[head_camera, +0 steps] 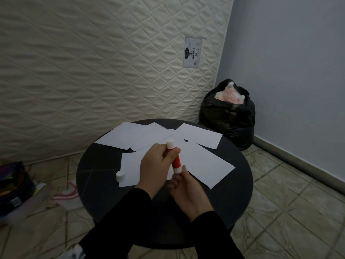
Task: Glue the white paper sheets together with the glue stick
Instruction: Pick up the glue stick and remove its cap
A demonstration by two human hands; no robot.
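A label (192, 52) sewn on the cream quilted mattress (93, 71) leaning behind reads "GAJAH" beside a dark elephant figure; its smaller print is too small to read. Over the round black worktop (97, 184), the left hand (156, 165) curls its grip round the upper part of the red glue stick with white ends (173, 158), held tilted above the scattered white paper sheets (205, 165). The right hand (188, 195) pinches the stick's lower white end with its fingertips. Both arms wear black sleeves (130, 217). A small white cylindrical cap (120, 176) stands on the worktop, just left of the sheets.
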